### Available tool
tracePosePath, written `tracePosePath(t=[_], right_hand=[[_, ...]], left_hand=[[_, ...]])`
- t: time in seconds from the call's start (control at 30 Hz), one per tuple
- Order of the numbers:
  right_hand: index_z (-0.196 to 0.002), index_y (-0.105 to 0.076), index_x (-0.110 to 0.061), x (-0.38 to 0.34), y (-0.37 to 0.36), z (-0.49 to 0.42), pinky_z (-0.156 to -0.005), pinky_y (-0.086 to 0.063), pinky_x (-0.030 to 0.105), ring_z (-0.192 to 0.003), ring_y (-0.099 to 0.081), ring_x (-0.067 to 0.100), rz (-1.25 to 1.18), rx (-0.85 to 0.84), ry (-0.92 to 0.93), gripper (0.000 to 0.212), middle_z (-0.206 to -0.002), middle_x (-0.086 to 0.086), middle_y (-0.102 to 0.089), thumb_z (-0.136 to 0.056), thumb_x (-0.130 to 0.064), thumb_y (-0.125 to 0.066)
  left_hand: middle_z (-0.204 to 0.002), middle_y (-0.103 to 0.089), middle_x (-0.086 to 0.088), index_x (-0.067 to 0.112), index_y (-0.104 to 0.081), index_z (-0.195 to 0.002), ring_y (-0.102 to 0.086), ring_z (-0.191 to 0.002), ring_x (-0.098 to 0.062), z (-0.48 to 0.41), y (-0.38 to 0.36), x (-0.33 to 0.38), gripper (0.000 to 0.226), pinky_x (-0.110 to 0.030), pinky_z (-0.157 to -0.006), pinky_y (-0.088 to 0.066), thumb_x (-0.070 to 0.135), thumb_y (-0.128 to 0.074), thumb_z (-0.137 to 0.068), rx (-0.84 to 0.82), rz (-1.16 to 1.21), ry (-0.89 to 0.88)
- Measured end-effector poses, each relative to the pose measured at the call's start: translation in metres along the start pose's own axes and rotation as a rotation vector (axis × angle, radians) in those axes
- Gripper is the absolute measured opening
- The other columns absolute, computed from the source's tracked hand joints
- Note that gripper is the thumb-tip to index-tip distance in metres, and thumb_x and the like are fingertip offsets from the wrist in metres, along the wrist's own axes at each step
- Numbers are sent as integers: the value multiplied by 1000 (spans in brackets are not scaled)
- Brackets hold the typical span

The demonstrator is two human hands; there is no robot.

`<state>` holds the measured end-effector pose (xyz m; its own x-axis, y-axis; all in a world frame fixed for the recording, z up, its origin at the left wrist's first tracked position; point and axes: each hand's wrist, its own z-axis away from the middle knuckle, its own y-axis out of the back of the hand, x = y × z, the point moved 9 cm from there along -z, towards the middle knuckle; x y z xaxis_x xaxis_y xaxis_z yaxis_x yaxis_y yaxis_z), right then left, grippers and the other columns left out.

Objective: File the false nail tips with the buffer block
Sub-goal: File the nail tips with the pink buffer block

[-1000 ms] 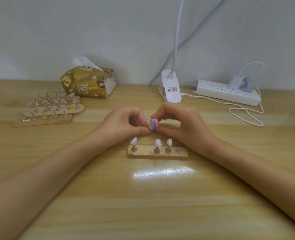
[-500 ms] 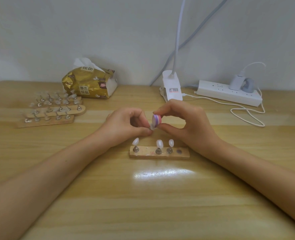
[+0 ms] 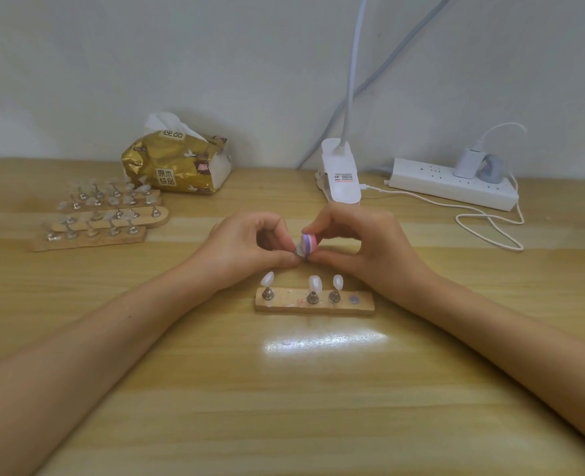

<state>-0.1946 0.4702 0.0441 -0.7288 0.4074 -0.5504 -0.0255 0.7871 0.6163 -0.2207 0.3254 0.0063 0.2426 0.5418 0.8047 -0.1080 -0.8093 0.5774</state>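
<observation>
My right hand (image 3: 366, 245) pinches a small pink, white and purple buffer block (image 3: 309, 242) between thumb and fingers. My left hand (image 3: 246, 247) pinches a small pale nail tip (image 3: 298, 251) that touches the block's left face; most of the tip is hidden by my fingers. Just in front of both hands lies a wooden holder strip (image 3: 315, 304) with three white nail tips (image 3: 315, 283) upright on metal stands and one bare magnet spot at its right end.
Three more wooden strips (image 3: 102, 218) with several clear tips lie at the left. A gold tissue pack (image 3: 177, 163) stands behind them. A white clip lamp (image 3: 340, 176), power strip (image 3: 452, 188) and white cable (image 3: 487, 228) sit at the back right.
The buffer block has shifted slightly against the nail tip between my fingers; both hands stay in the same place above the strip.
</observation>
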Motion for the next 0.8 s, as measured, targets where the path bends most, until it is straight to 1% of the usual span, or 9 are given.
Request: tracePosePath(t=[0.1, 0.23, 0.3, 0.37, 0.43, 0.5, 0.6, 0.7, 0.8], right_hand=[[-98, -69, 2, -2, 7, 2, -94, -55, 26, -95, -71, 9, -59, 61, 6, 19, -95, 3, -73, -82, -1, -79], [-94, -69, 2, 3, 3, -1, -93, -57, 29, -91, -72, 11, -44, 5, -42, 17, -93, 4, -74, -82, 0, -80], [-94, -69, 2, 5, 5, 0, -94, -57, 29, -90, -72, 11, -50, 10, -56, 17, -93, 4, -74, -81, 2, -80], [-96, -69, 2, 2, 5, 2, -94, -56, 28, -91, -71, 11, -34, 18, -26, 19, -94, 3, -73, -81, 4, -80], [-96, -69, 2, 0, 3, 2, -93, -56, 28, -91, -71, 10, -21, 4, -10, 20, -94, 2, -73, -80, 3, -81], [-95, -69, 2, 1, 1, 1, -93, -57, 28, -91, -71, 9, -27, -8, -17, 19, -94, 2, -73, -80, 2, -81], [-96, -69, 2, 2, 4, 1, -93, -57, 28, -93, -72, 10, -29, 27, -6, 19, -94, 3, -74, -81, 1, -80], [-95, -70, 1, 3, 0, 0, -93, -57, 30, -92, -71, 10, -21, -20, -30, 19, -94, 2, -74, -80, 1, -82], [-95, -70, 1, 2, 3, 1, -92, -56, 27, -92, -71, 8, 1, 4, -6, 21, -94, 0, -74, -79, 0, -83]], left_hand=[[-73, -72, 11, 27, -69, -68, -65, -72, -4, 0, -1, 0, 19, -39, -84, -54, 20, -86, -72, -9, 6, -5], [-73, -73, 9, 26, -69, -69, -67, -75, -7, -1, 0, 0, 18, -39, -85, -55, 21, -86, -72, 2, -13, -6], [-74, -73, 10, 25, -69, -71, -67, -74, -5, 0, 0, 1, 16, -38, -84, -55, 22, -85, -72, 0, -25, -7], [-73, -73, 12, 25, -69, -71, -66, -72, -3, 0, 0, 2, 17, -38, -83, -55, 20, -85, -72, 3, -31, -12], [-73, -73, 11, 25, -69, -71, -66, -73, -4, 0, 0, 2, 17, -39, -83, -55, 19, -85, -73, 8, -34, -17], [-74, -73, 9, 25, -69, -71, -66, -74, -6, 0, 1, 3, 17, -40, -83, -55, 19, -85, -73, 9, -34, -20], [-74, -73, 10, 25, -69, -70, -65, -73, -5, 0, 0, 2, 17, -39, -85, -55, 20, -85, -72, 8, -32, -10], [-74, -73, 9, 26, -69, -70, -65, -73, -5, 0, 1, 2, 17, -40, -85, -55, 20, -85, -72, 9, -26, -4], [-73, -73, 8, 24, -70, -71, -65, -72, -4, 1, 0, 2, 16, -40, -86, -55, 19, -85, -72, 7, -20, -2]])
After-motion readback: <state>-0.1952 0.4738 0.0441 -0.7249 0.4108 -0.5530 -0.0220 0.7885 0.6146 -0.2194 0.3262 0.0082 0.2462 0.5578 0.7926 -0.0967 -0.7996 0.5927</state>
